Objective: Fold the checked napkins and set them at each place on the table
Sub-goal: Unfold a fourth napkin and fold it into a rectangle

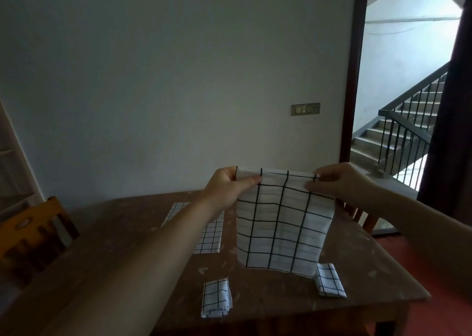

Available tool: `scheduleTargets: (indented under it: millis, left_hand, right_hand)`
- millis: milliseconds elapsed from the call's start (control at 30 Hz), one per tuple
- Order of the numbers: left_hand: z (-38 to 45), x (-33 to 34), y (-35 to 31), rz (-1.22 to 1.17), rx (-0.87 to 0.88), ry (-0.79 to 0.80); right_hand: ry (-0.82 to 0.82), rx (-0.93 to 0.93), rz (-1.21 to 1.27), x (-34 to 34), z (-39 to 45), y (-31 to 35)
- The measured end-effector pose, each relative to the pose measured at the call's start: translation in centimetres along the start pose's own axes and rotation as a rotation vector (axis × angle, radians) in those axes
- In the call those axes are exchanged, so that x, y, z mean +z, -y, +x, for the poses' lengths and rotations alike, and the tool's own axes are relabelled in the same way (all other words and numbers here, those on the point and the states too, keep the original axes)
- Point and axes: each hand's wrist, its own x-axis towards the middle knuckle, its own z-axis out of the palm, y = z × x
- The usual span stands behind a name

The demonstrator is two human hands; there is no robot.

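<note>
A white napkin with black checks (281, 221) hangs in the air above the brown table (127, 233). My left hand (229, 185) pinches its top left corner and my right hand (339, 180) pinches its top right corner. The top edge is stretched between them. A folded checked napkin (215, 298) lies near the table's front edge. Another folded one (329, 283) lies to the right, partly behind the hanging cloth. An unfolded checked napkin (207, 233) lies flat on the table, partly hidden by my left forearm.
A wooden chair (33, 231) stands at the table's left side, and another chair back (357, 214) shows behind the table on the right. Beyond the table is a wall with a switch plate (305, 109). An open doorway (398, 106) leads to stairs.
</note>
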Motion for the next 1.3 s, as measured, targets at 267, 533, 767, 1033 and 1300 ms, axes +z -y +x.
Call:
scheduleTargets:
  millis: [267,533,767,1033,1300]
  left_hand:
    - [-0.6,-0.2,-0.6,0.351,0.333,-0.064]
    - [-0.5,-0.5,-1.8,0.697,0.481,0.023]
    - [0.2,-0.5,-2.4,0.872,0.392,0.026]
    - [0.5,-1.2,-2.4,0.545,0.206,0.092]
    - [0.3,-1.1,-2.9,0.534,0.187,0.124]
  right_hand:
    - [-0.083,0.095,0.134,-0.4,0.2,0.5]
    - [-0.056,0.18,0.285,-0.8,-0.3,0.1]
    - [-0.053,0.199,0.111,-1.0,-0.7,0.2]
    - [-0.065,0.044,0.1,-1.7,-0.6,0.2]
    - [-0.151,-0.104,-0.046,-2.4,0.0,1.5]
